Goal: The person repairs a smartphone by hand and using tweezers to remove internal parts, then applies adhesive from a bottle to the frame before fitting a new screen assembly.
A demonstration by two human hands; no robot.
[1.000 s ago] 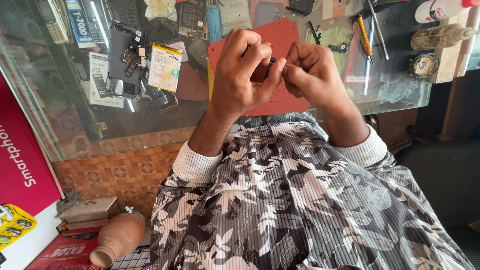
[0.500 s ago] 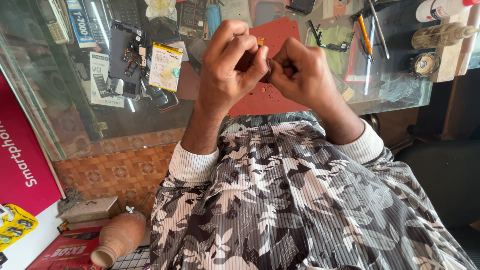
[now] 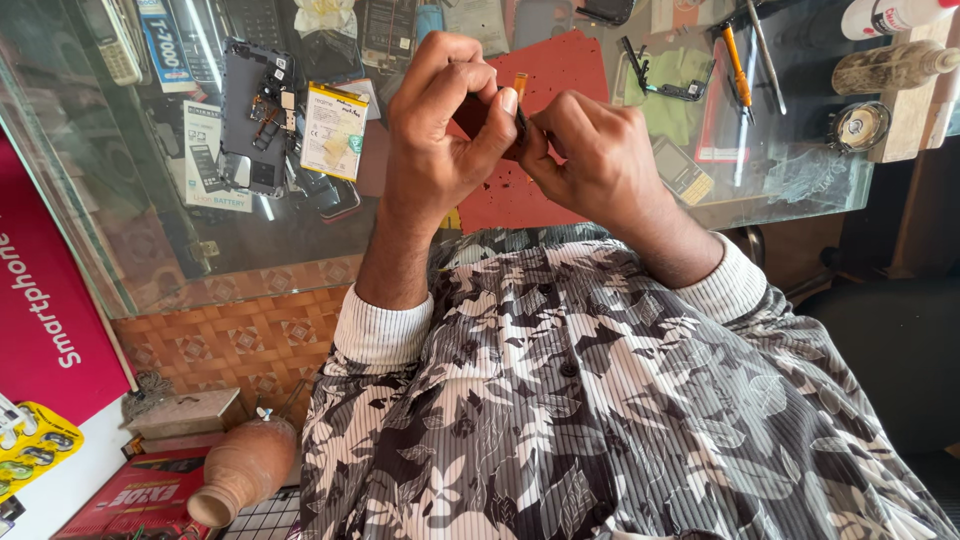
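Both hands up close over the red mat (image 3: 560, 70), working one small dark part (image 3: 519, 122). The part sits pinched between the two hands, just above the near half of the mat; most of it is hidden by fingers, only a dark edge shows, with a short orange strip (image 3: 520, 84) poking out on its far side. What kind of part it is, cannot tell.

Left hand (image 3: 445, 130): fingers curled tight, thumb tip pressed against the part's left edge, index arched over the top. Closed on the part.

Right hand (image 3: 595, 155): fingers bunched together, tips clamped on the part's right side, touching the left thumb.

Around the mat, all on the glass counter (image 3: 150, 230):
- left of the mat: a yellow-and-white phone battery (image 3: 334, 132), and just past it an opened dark phone body (image 3: 255, 120) with parts exposed.
- right of the mat: an orange-handled screwdriver (image 3: 738, 65), a green cloth (image 3: 675, 95) beside it, a small keypad phone (image 3: 680, 172) nearer the counter edge.
- far right of the mat: a round tape roll (image 3: 858, 126).

Patterned shirt sleeves with white ribbed cuffs below both wrists.
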